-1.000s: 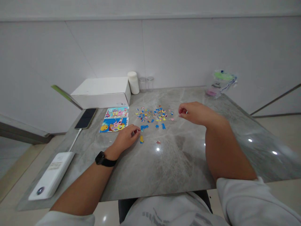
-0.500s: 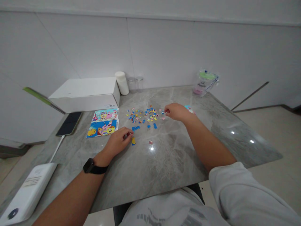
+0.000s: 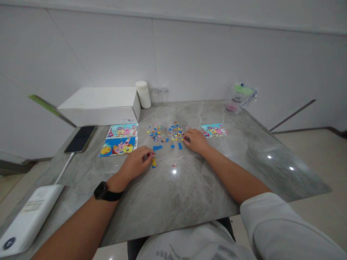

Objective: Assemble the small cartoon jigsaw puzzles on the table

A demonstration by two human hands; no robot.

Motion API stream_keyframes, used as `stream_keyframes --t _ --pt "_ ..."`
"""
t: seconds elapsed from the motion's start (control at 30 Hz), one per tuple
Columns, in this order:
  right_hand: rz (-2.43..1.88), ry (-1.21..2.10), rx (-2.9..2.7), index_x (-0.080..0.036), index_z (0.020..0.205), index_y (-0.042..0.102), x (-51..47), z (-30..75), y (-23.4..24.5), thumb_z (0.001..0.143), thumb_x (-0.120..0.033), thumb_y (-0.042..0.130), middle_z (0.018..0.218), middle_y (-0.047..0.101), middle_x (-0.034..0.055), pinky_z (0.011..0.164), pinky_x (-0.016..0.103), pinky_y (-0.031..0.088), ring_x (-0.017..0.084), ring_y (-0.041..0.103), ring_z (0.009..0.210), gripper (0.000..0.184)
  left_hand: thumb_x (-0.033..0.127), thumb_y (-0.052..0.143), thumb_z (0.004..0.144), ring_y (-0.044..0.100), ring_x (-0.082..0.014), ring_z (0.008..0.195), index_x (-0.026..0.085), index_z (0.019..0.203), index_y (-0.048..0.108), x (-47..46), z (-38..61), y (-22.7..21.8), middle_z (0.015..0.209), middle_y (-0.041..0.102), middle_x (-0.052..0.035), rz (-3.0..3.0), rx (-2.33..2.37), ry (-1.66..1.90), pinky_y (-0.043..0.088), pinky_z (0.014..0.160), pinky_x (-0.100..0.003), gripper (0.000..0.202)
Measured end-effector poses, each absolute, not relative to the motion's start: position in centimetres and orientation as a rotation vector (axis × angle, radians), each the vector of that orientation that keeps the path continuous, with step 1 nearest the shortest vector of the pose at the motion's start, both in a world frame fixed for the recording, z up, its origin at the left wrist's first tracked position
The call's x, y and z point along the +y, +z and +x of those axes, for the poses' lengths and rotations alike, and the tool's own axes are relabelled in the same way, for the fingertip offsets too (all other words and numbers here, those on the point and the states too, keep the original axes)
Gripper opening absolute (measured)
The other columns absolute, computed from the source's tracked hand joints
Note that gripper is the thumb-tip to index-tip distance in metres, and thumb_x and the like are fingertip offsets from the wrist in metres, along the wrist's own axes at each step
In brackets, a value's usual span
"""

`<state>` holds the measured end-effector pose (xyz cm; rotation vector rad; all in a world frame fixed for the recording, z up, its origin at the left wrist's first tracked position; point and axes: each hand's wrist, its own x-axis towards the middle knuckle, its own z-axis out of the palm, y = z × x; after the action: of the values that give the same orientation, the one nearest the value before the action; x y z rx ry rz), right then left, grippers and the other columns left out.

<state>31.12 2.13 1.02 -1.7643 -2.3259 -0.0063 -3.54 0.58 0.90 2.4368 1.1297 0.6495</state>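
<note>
Several small jigsaw pieces (image 3: pixel 165 132), blue, yellow and pink, lie scattered at the middle of the grey marble table (image 3: pixel 189 180). My left hand (image 3: pixel 137 161) rests on the table with its fingers pinched on a small piece, beside a yellow piece (image 3: pixel 154 163) and a blue cluster (image 3: pixel 157 147). My right hand (image 3: pixel 195 140) lies on the table at the right edge of the scattered pieces, fingers curled down onto them; what they hold is hidden. A black watch (image 3: pixel 104 191) is on my left wrist.
Two cartoon picture cards (image 3: pixel 121 140) lie left of the pieces, a third card (image 3: pixel 215 130) to the right. A white box (image 3: pixel 101 105), white jar (image 3: pixel 143 94) and two clear jars (image 3: pixel 159 96) stand at the back. A phone (image 3: pixel 80 139), white power bank (image 3: pixel 27 218) and plastic bag (image 3: pixel 240 97) are around.
My right hand has come down and left from above the third card to the edge of the pieces, uncovering that card. The left hand has stayed put.
</note>
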Motion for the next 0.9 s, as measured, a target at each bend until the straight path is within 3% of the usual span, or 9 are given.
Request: stream_keyframes --t 0.17,0.43,0.6,0.73,0.9 --pt "-1.767 0.005 -2.325 -0.022 0.120 0.076 2.0 31.4 0.9 0.101 -0.033 0.063 0.124 0.071 0.0120 0.103 0.041 0.043 0.029 0.061 0.117 0.026 0.031 0.056 0.100 0.064 -0.0184 0.081 0.021 0.105 0.073 0.6 -3.6 0.9 0.094 0.070 -0.0046 2.432 1.126 0.665 0.051 0.079 -0.032 0.020" --pt "-1.830 0.007 -2.326 -0.021 0.107 0.077 1.9 31.2 1.5 0.099 -0.038 0.065 0.119 0.071 0.0131 0.102 0.042 0.043 0.031 0.061 0.115 0.023 0.032 0.057 0.102 0.064 -0.0176 0.080 0.021 0.106 0.072 0.5 -3.5 1.0 0.092 0.069 -0.0038 2.451 1.113 0.672 0.050 0.077 -0.031 0.019" --pt "-1.818 0.015 -2.337 -0.021 0.110 0.076 1.9 31.1 1.2 0.099 -0.035 0.064 0.120 0.071 0.0125 0.101 0.041 0.042 0.029 0.061 0.115 0.022 0.031 0.057 0.101 0.064 -0.0176 0.080 0.021 0.105 0.073 0.4 -3.4 1.0 0.092 0.070 -0.0040 2.447 1.105 0.657 0.049 0.076 -0.031 0.019" --pt "-1.836 -0.010 -2.317 -0.020 0.102 0.076 1.9 31.5 1.2 0.098 -0.043 0.065 0.116 0.071 0.0130 0.103 0.043 0.041 0.031 0.061 0.114 0.025 0.031 0.057 0.101 0.064 -0.0179 0.080 0.021 0.105 0.073 0.4 -3.4 1.1 0.092 0.069 -0.0040 2.450 1.110 0.658 0.049 0.076 -0.032 0.019" --pt "-1.697 0.007 -2.385 -0.024 0.123 0.076 2.1 32.4 1.5 0.097 -0.029 0.064 0.126 0.069 0.0119 0.106 0.042 0.040 0.029 0.060 0.119 0.029 0.030 0.056 0.101 0.065 -0.0186 0.082 0.020 0.105 0.073 0.2 -3.4 1.5 0.092 0.070 -0.0045 2.462 1.093 0.674 0.050 0.077 -0.032 0.020"
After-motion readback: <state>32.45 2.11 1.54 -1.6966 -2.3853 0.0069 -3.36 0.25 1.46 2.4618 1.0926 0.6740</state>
